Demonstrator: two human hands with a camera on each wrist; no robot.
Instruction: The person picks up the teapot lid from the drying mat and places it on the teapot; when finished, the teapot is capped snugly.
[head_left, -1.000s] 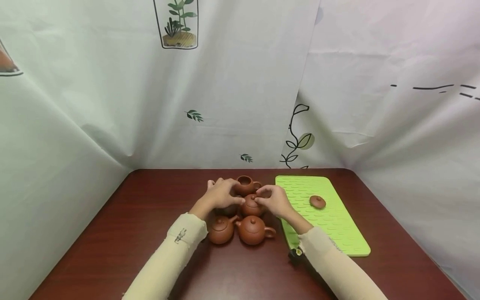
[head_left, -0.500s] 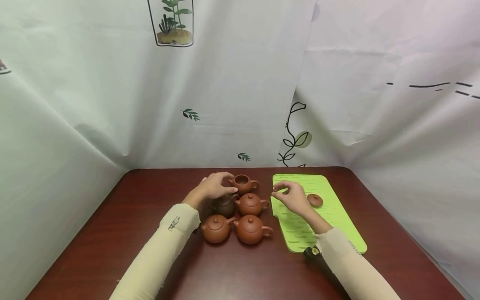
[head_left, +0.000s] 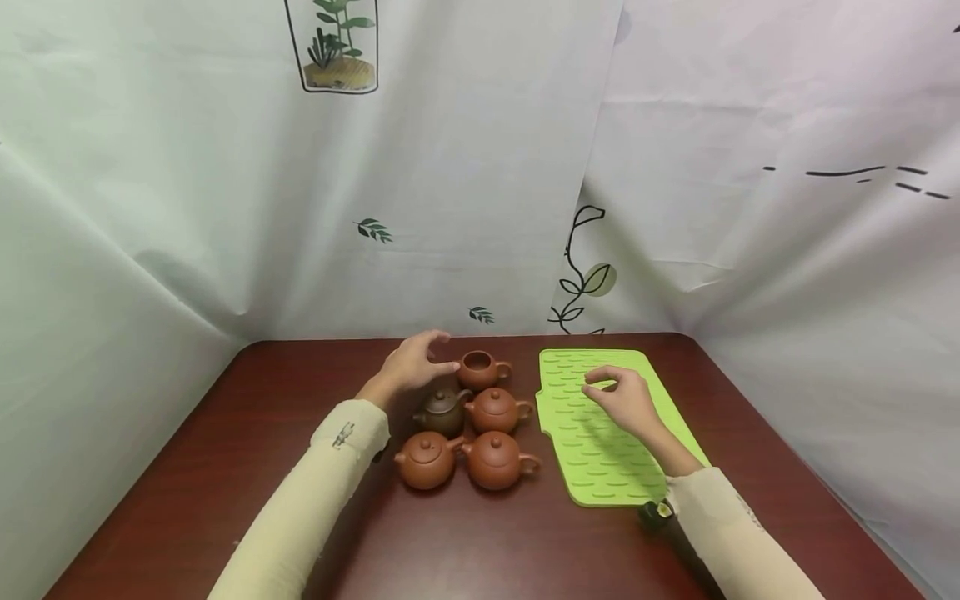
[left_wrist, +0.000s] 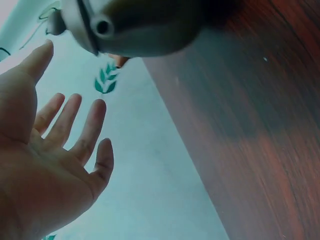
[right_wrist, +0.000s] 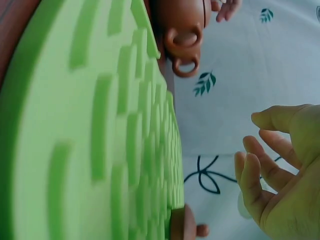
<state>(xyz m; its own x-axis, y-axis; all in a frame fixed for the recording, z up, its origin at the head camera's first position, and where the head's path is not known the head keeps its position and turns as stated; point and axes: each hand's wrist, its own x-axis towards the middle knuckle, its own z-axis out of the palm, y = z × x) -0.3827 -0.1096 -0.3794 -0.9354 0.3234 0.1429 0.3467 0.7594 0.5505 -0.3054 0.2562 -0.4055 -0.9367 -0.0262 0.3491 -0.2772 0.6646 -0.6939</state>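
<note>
My left hand (head_left: pixel 411 362), thumb and fingers spread apart, is nearest the lidless clay teapot (head_left: pixel 478 371) at the back of the group. Beside and below it stands a dark brown teapot (head_left: pixel 441 413), whose spout side shows large in the left wrist view. Three more reddish-brown pots with lids on are grouped there: one in the middle (head_left: pixel 495 411), one front left (head_left: pixel 426 461) and one front right (head_left: pixel 495 461). Holding nothing, my right hand (head_left: pixel 624 402) hovers over the green mat with loosely bent fingers. A loose teapot lid (right_wrist: pixel 186 225) lies on that mat, hidden behind this hand in the head view.
The ribbed light-green mat (head_left: pixel 600 479) lies on the right side of the dark red wooden table (head_left: pixel 465 550). White cloth (head_left: pixel 450 167) with printed plants hangs behind the table and along both sides.
My right hand has moved right, from the middle teapot's lid to over the mat, where it covers the loose lid. My left hand has drawn back leftward from the pots, uncovering the dark one.
</note>
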